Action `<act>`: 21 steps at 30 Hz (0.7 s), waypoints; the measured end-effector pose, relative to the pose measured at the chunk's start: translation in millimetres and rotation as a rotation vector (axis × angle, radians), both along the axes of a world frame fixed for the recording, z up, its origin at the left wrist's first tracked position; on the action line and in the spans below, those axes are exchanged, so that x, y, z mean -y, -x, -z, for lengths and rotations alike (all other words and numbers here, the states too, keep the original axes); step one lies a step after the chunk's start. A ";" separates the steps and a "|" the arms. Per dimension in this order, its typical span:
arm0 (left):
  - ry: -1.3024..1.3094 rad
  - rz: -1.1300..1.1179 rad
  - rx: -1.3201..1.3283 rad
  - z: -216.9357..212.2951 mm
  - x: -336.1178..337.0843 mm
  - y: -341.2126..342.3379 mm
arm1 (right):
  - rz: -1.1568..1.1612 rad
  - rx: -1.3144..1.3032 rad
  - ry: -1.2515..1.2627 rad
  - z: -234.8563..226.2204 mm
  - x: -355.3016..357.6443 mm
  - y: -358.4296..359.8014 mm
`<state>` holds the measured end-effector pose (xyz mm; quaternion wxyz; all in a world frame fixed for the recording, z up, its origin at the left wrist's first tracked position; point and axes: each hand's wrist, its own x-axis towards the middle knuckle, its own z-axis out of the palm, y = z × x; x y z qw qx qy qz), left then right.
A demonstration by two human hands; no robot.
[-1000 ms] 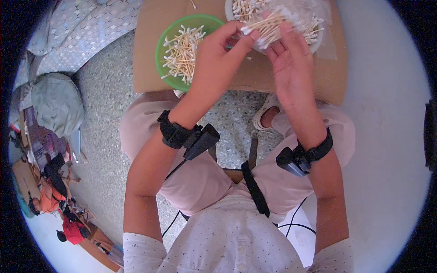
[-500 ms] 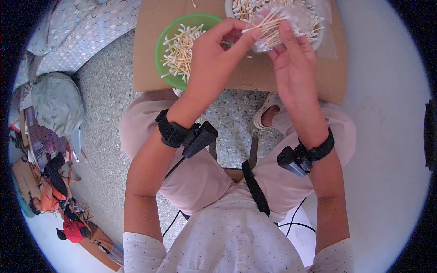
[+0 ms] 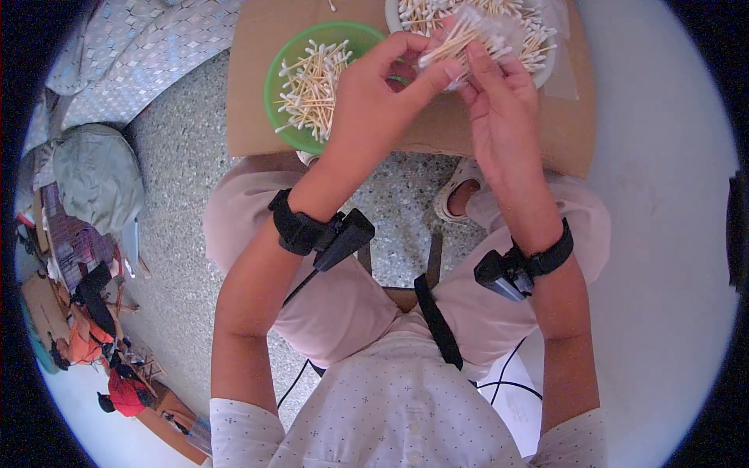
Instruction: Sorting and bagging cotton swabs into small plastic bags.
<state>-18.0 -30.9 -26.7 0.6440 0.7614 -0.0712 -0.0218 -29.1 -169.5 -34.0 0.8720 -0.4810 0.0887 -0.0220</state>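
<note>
Between my hands, over the edge of a white bowl [image 3: 551, 69], is a clear plastic bag [image 3: 499, 33] with a bundle of cotton swabs [image 3: 454, 48] in it. My left hand [image 3: 386, 90] pinches the bag's near left side between thumb and fingers. From the right, my right hand [image 3: 502, 93] grips it, thumb pressed on top and fingers curled underneath. The white bowl behind is full of loose cotton swabs [image 3: 417, 14]. Left of my left hand stands a green bowl [image 3: 275, 78] with more swabs [image 3: 312, 90], partly hidden by that hand.
The bowls stand on a brown cardboard sheet [image 3: 250, 117] in front of my knees. One stray swab [image 3: 332, 5] lies at its far side. A clear plastic sheet [image 3: 563, 82] lies beside the white bowl. Far left, people sit near a covered bundle [image 3: 97, 175].
The bag of swabs has tilted up a little between my fingers. My right thumb has shifted left along it, and my left thumb has moved slightly right and down.
</note>
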 end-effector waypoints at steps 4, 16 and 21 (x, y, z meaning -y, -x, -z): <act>-0.049 0.032 0.035 -3.9 0.2 2.1 | 0.063 -0.025 0.028 -0.2 -0.8 -0.1; -0.177 0.016 0.107 -5.6 -3.0 -2.6 | 0.081 0.017 -0.207 -5.6 -4.3 -1.3; -0.040 -0.005 0.024 -5.9 -8.1 -9.3 | 0.038 0.021 -0.358 -11.3 -2.9 -3.2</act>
